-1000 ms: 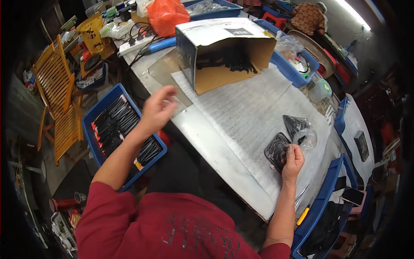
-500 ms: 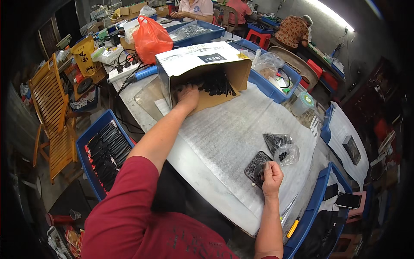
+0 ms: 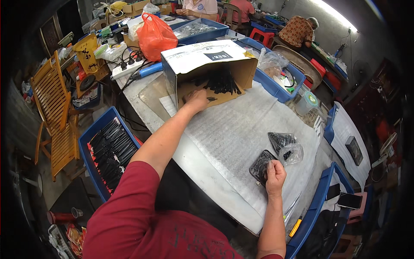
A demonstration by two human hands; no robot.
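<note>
My left hand (image 3: 197, 100) reaches into the mouth of an open cardboard box (image 3: 181, 82) lying on its side, its fingers curled at the box floor. What they grip, if anything, is hidden. A small black strip lies beside that hand, and a heap of slim black pieces (image 3: 223, 82) lies deeper in. My right hand (image 3: 276, 177) is closed, thumb against fingers, above the white foam sheet (image 3: 224, 129). It overlaps the edge of a black, round-cornered thing with a shiny film-like surface (image 3: 260, 165); the pinch contents are unclear. Beyond are a black packet (image 3: 279, 140) and a crumpled clear bag (image 3: 292, 154).
A blue tray of black strips (image 3: 111, 151) stands left, below the table. At right, another blue tray (image 3: 317, 216) holds phones, near a yellow-handled tool (image 3: 295, 227). A red bag (image 3: 156, 38), power strip (image 3: 127, 69) and blue bins stand behind. Other people sit at the back.
My left hand has drawn back toward the box mouth and slightly right; a small black strip now shows beside it. My right hand stays closed near the black shiny thing. The whole view shifted slightly.
</note>
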